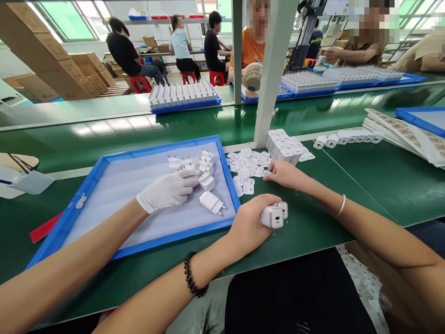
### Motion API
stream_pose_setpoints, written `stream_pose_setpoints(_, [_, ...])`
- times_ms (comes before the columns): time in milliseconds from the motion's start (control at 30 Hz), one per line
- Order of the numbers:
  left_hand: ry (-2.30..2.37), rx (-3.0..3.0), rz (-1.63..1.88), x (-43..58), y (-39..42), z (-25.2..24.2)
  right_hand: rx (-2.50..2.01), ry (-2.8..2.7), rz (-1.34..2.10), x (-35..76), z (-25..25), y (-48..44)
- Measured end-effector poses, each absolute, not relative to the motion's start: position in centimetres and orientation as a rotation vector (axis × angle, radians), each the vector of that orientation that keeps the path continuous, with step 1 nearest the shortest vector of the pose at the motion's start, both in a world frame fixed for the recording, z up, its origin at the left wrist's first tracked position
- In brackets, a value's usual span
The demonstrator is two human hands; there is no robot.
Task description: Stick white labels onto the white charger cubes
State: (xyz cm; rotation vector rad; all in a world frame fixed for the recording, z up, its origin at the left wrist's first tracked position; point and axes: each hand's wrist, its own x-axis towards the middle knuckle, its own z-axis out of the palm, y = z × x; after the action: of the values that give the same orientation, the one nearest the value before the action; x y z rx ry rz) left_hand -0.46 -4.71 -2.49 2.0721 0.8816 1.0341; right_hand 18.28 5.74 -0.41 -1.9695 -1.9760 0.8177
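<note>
My left hand (248, 222), with a black beaded bracelet on the wrist, is wrapped round two white chargers (273, 217) above the green table. Their port ends face right. My right hand (283, 174), below a silver bangle, pinches a small white card (267, 173) at the edge of a loose pile of white cards (243, 163). Just behind it stand neat stacks of cards (285, 146). Left of my hands, a blue-rimmed tray (139, 247) holds several white chargers with pins (211, 202). A co-worker's white-gloved hand (170, 190) touches chargers in it.
A metal post (267, 69) rises behind the card stacks. Several chargers (344, 137) line the table's back right, beside layered sheets (403, 134). A red strip (45, 228) lies left of the tray. Across the green belt (194, 123) are filled trays (184, 96) and seated people.
</note>
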Motion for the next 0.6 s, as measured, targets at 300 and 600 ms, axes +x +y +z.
stream_pose_setpoints(300, [0.938, 1.715, 1.195, -0.5, -4.8, -1.0, -1.968, -2.098, 0.978, 18.6, 0.2, 6.3])
stream_pose_setpoints(600, [0.977, 1.638, 1.403, -0.7, -4.3, -0.9, -1.474, -2.122, 1.283, 20.4, 1.7, 3.9])
